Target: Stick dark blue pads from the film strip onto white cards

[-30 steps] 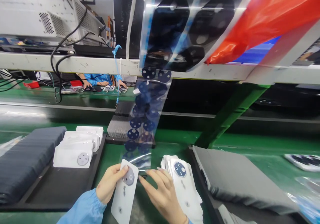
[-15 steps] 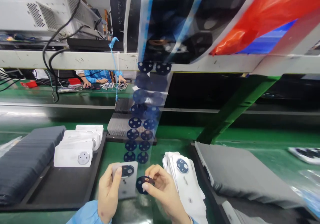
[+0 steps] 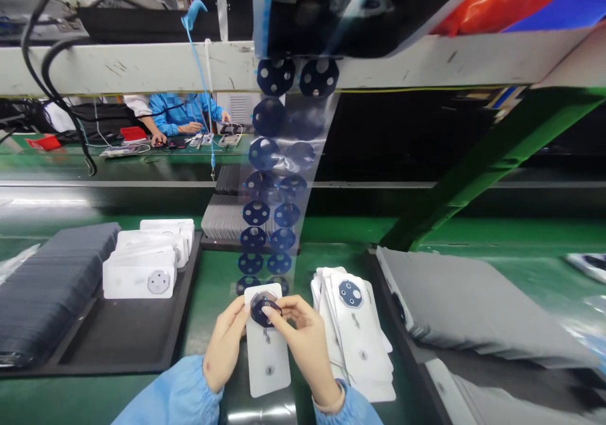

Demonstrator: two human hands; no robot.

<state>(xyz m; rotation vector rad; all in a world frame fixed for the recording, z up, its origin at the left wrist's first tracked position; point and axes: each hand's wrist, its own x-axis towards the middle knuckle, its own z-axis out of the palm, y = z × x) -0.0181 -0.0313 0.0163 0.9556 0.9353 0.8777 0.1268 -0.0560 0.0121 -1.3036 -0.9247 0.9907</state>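
Note:
A white phone back panel (image 3: 267, 365) stands nearly upright in front of me, with its octagonal camera area near the top. My left hand (image 3: 227, 340) grips the panel's upper left edge between thumb and fingers. My right hand (image 3: 303, 343) pinches a dark octagonal sticker (image 3: 261, 310) over the camera area; whether it lies flat there is hidden by the fingers. Just behind hangs a clear film strip (image 3: 269, 223) bearing two columns of dark octagonal stickers. To the right lies a fanned stack of white panels (image 3: 367, 349), the top one with a dark camera ring.
A black tray (image 3: 118, 343) at left holds white panels (image 3: 137, 276) and a dark grey row. Another tray (image 3: 416, 362) at right holds a grey stack (image 3: 478, 305). A metal beam (image 3: 156, 68) crosses above. A person's hands (image 3: 189, 128) show across the line.
The panel has turned its face toward me and moved right. The sticker, held beside the panel before, is now over its camera area. The camera view has tilted and shifted.

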